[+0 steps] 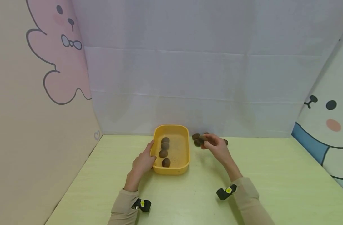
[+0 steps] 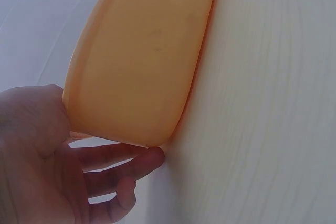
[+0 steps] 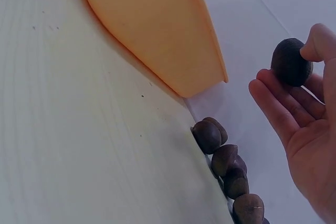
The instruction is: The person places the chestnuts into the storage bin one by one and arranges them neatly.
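Presently, one dark brown nut-like object (image 3: 290, 62) is in the right hand (image 1: 218, 149), pinched between the thumb and the fingers. The other fingers of this hand are extended below it, and the object is held apart from the others. Near it, at the far edge of the table, lies a group of similar brown objects (image 3: 224, 160), some touching each other; the right hand partly hides them in the head view, so I cannot tell their exact number.

To the left of this group stands a yellow tray (image 1: 181, 150). Inside it, four brown pieces (image 1: 163, 153) form a rough line along the left side; three are close together, and the nearest one lies slightly apart, close to the front wall. The left hand (image 1: 143, 162) holds the tray by its left side, with the thumb at the rim and the fingers bent loosely against the outside.

Both forearms wear beige sleeves (image 1: 245, 192), with a small black device (image 1: 226, 192) at each wrist. Under everything is a pale yellow-green table (image 1: 272, 175). Behind it hangs a white cloth (image 1: 171, 75), and on the left wall a pink cartoon figure (image 1: 67, 62) is visible.
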Tool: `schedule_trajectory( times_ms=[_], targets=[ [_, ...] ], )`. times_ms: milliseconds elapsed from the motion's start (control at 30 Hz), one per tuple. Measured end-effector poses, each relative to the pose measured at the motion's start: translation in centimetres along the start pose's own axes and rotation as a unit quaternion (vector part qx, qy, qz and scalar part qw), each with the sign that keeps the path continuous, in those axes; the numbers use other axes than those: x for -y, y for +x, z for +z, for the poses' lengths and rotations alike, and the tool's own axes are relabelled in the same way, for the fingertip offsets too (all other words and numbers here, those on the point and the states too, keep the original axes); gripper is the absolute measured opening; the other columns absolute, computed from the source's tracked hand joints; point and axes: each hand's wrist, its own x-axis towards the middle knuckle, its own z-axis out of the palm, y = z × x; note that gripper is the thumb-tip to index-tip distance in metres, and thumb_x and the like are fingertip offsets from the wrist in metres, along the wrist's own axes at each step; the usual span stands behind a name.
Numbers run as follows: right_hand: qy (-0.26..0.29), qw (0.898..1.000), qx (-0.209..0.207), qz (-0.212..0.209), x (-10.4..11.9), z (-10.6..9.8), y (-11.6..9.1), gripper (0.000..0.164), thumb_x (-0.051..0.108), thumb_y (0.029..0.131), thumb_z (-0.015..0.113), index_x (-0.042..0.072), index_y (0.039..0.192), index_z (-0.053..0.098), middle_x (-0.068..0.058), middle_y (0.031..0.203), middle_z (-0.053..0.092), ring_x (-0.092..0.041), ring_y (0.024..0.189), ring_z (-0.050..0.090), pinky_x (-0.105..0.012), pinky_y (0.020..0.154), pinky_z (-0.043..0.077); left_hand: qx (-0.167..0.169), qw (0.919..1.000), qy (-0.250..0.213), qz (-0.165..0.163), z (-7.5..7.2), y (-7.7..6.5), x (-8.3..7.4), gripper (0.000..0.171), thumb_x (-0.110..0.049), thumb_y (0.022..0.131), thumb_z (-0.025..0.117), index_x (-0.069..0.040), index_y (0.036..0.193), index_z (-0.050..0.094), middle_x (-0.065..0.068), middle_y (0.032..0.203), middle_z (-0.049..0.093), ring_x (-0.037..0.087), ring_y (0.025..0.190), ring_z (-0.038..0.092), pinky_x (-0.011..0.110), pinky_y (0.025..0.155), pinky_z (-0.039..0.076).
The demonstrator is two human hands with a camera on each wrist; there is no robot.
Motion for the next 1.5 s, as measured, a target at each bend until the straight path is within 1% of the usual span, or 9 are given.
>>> schedule_trajectory(
  times_ms=[133,333,667,800,933,1033,1167,1300,1500],
  targets=[
    [0.029,0.999,0.0,-0.016,0.3,0.1,0.0,0.036,0.004,0.096,0.05,-0.007,0.13,0.056,-0.033,0.114,0.062,-0.008,0.082,0.07,-0.025,0.081,0.057,-0.001,1.0,0.0,0.002,0.0,0.0,0.0,0.071,-0.019,0.091,0.05,-0.028,0.158,0.026,0.006,0.065,0.051,0.017,0.05,0.041,0.029,0.048,0.033],
    [0.031,0.999,-0.015,-0.008,0.4,0.2,0.0,0.034,0.006,0.096,0.046,-0.006,0.125,0.057,-0.029,0.112,0.063,-0.014,0.08,0.071,-0.027,0.08,0.058,0.0,1.0,-0.003,0.005,0.1,0.1,0.1,0.072,-0.019,0.091,0.05,-0.027,0.158,0.026,0.006,0.064,0.051,0.017,0.05,0.042,0.029,0.048,0.033],
    [0.049,0.998,-0.016,-0.023,0.7,0.2,-0.1,0.03,0.001,0.094,0.05,-0.009,0.121,0.058,-0.024,0.106,0.064,-0.011,0.079,0.069,-0.034,0.08,0.059,0.002,1.0,-0.003,0.002,0.0,0.0,0.0,0.071,-0.019,0.091,0.05,-0.027,0.158,0.026,0.006,0.065,0.051,0.016,0.05,0.043,0.029,0.048,0.033],
    [0.05,0.998,-0.016,-0.024,0.7,0.3,-0.1,0.029,0.0,0.093,0.05,-0.009,0.12,0.058,-0.027,0.105,0.063,-0.01,0.078,0.069,-0.03,0.079,0.059,0.004,1.0,-0.001,0.001,0.0,0.0,0.0,0.071,-0.019,0.092,0.05,-0.027,0.158,0.026,0.007,0.067,0.052,0.017,0.051,0.044,0.029,0.049,0.033],
    [0.051,0.998,-0.011,-0.022,0.8,0.6,-0.1,0.029,0.0,0.093,0.051,-0.01,0.12,0.058,-0.031,0.106,0.062,-0.01,0.078,0.069,-0.031,0.079,0.059,0.002,1.0,-0.001,-0.002,-0.1,-0.1,0.2,0.072,-0.019,0.091,0.05,-0.027,0.158,0.026,0.008,0.068,0.053,0.018,0.052,0.045,0.03,0.05,0.034],
    [0.035,0.999,-0.008,-0.017,0.9,0.8,-0.1,0.03,0.002,0.094,0.054,-0.008,0.121,0.059,-0.031,0.107,0.064,-0.009,0.078,0.069,-0.028,0.08,0.058,0.002,1.0,-0.004,-0.002,-0.1,-0.1,0.2,0.072,-0.019,0.091,0.05,-0.027,0.158,0.027,0.008,0.069,0.054,0.019,0.053,0.046,0.03,0.05,0.034],
    [-0.028,1.0,-0.001,-0.008,1.2,1.2,0.1,0.032,0.009,0.093,0.059,0.0,0.123,0.062,-0.026,0.107,0.068,-0.011,0.081,0.07,-0.023,0.083,0.054,0.002,1.0,-0.007,0.001,0.0,0.1,0.1,0.072,-0.019,0.091,0.051,-0.027,0.158,0.027,0.008,0.073,0.057,0.019,0.054,0.047,0.03,0.051,0.035],
    [-0.095,0.995,0.008,-0.009,1.8,1.7,1.0,0.033,0.017,0.091,0.064,0.01,0.123,0.066,-0.014,0.11,0.071,-0.016,0.088,0.068,-0.029,0.083,0.053,-0.003,1.0,-0.005,-0.001,0.0,0.1,0.1,0.071,-0.019,0.091,0.051,-0.027,0.158,0.028,0.01,0.078,0.06,0.02,0.055,0.048,0.031,0.051,0.035],
    [-0.154,0.987,0.032,-0.032,3.1,2.6,2.6,0.033,0.022,0.091,0.068,0.016,0.123,0.067,-0.007,0.112,0.07,-0.021,0.093,0.066,-0.036,0.08,0.053,-0.007,1.0,0.002,0.002,0.0,0.0,0.1,0.071,-0.019,0.09,0.051,-0.026,0.157,0.029,0.012,0.081,0.061,0.021,0.056,0.047,0.032,0.051,0.034]
  ],
)
